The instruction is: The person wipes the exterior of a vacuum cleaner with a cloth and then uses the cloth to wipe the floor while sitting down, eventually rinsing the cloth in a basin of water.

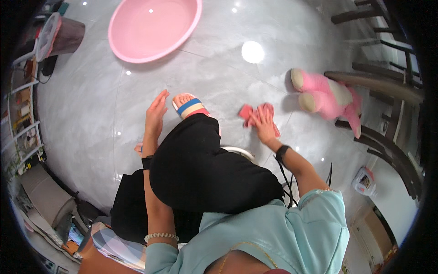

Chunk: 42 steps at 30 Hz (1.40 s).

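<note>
My right hand point(265, 124) is spread over a crumpled red cloth point(245, 111) on the grey tiled floor point(212, 73), with parts of the cloth showing around the fingers. To the left, my left hand point(156, 114) is held out above the floor with nothing in it, its fingers straight and the thumb slightly apart. It is close to my striped slide sandal point(189, 107). A pink plush toy point(337, 97) lies on its side to the right of the cloth.
A large pink plastic basin point(154, 32) sits ahead on the floor. At the far left stand a lined waste bin point(68, 36) and a white shelf rack point(24, 123). Dark wooden chair legs point(379, 80) and a plastic jug point(364, 181) are at the right.
</note>
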Each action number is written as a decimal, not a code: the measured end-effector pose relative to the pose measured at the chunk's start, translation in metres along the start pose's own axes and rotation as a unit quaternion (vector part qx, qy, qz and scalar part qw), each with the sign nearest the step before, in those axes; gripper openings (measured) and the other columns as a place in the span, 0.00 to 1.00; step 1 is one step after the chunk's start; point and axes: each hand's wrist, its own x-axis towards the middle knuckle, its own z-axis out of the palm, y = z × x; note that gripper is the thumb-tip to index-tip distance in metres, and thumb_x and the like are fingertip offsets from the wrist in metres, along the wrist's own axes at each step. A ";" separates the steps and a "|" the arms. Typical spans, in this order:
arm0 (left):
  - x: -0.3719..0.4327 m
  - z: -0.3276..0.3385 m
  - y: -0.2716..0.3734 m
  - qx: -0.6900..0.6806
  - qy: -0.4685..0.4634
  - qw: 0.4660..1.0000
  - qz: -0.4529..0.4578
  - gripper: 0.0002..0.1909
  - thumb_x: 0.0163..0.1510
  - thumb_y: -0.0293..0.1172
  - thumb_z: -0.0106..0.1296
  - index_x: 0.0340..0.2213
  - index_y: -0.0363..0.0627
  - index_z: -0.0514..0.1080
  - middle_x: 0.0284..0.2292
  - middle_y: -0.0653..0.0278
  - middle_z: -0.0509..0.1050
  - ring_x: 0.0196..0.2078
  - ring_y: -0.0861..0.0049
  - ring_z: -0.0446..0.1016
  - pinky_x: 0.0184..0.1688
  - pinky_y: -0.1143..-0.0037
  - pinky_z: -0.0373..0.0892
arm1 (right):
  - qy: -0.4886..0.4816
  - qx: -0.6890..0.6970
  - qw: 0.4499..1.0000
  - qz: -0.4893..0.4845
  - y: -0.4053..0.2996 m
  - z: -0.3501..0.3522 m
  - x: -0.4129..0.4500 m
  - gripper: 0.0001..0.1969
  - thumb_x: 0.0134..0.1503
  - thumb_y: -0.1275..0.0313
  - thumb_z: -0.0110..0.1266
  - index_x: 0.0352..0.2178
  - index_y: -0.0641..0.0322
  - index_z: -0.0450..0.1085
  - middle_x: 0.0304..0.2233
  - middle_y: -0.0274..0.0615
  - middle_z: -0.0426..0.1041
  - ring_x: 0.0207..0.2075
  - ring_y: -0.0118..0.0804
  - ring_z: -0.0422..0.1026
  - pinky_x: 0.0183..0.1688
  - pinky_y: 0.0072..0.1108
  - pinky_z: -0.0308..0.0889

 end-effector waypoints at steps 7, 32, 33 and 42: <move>0.007 0.011 0.005 0.009 0.012 1.000 -0.008 0.23 0.57 0.41 0.41 0.52 0.49 0.61 0.52 0.64 0.62 0.57 0.74 0.53 0.56 0.67 0.48 | 0.162 -0.013 0.982 0.101 0.082 -0.044 0.152 0.30 0.55 0.70 0.41 0.58 0.33 0.45 0.60 0.51 0.42 0.57 0.71 0.42 0.55 0.51 0.45; 0.028 0.023 -0.001 0.082 -0.050 0.995 0.008 0.22 0.56 0.39 0.43 0.51 0.46 0.63 0.50 0.66 0.65 0.54 0.78 0.56 0.55 0.74 0.51 | 0.156 0.004 0.987 0.039 0.056 -0.077 0.261 0.26 0.55 0.66 0.43 0.56 0.37 0.51 0.58 0.55 0.45 0.56 0.70 0.44 0.57 0.47 0.42; 0.027 0.018 0.003 0.084 -0.042 0.995 0.017 0.22 0.56 0.39 0.43 0.51 0.47 0.63 0.50 0.66 0.65 0.55 0.77 0.56 0.55 0.73 0.51 | 0.177 -0.006 0.984 -0.008 0.050 -0.076 0.253 0.27 0.55 0.67 0.43 0.56 0.38 0.51 0.58 0.55 0.45 0.56 0.69 0.44 0.57 0.47 0.42; 0.013 0.027 0.024 0.113 -0.013 0.993 -0.012 0.22 0.57 0.41 0.42 0.51 0.49 0.62 0.51 0.66 0.64 0.55 0.76 0.56 0.55 0.71 0.50 | 0.033 0.035 0.999 0.004 0.050 -0.010 -0.044 0.32 0.50 0.73 0.48 0.57 0.38 0.51 0.61 0.47 0.40 0.61 0.61 0.37 0.61 0.42 0.38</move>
